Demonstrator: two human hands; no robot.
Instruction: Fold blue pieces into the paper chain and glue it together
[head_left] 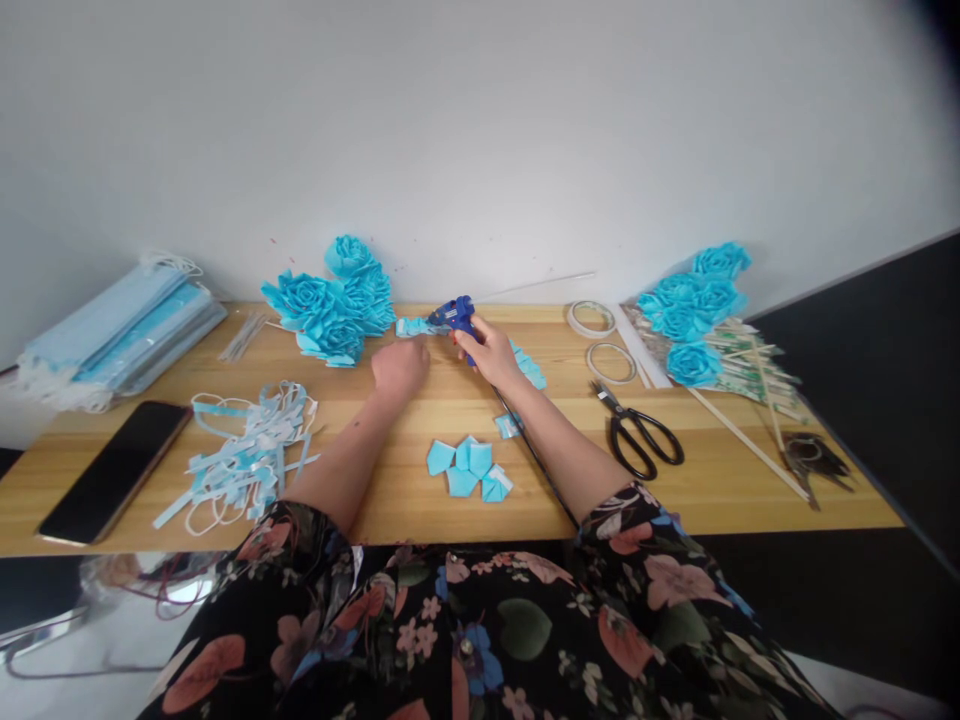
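Note:
My right hand (489, 350) is wrapped around the handle of a blue hot glue gun (454, 312), whose nozzle points left. A long clear glue stick (544, 286) slants out behind the gun. Just below the nozzle, my left hand (401, 368) is curled closed, back of the hand towards me; what its fingers hold is hidden. Light blue folded pieces (414, 327) lie beyond it, by the nozzle tip. More folded blue petals (469, 462) rest between my forearms, and a row of blue pieces (528, 365) lies behind my right wrist.
Blue flowers (337, 305) stand back left, others (694, 305) back right. At left are stacked masks (112, 325), a phone (114, 472) and cut strips (247, 455). Tape rolls (592, 319), scissors (637, 430) and wooden sticks (750, 445) lie right. A wall borders the table (555, 440).

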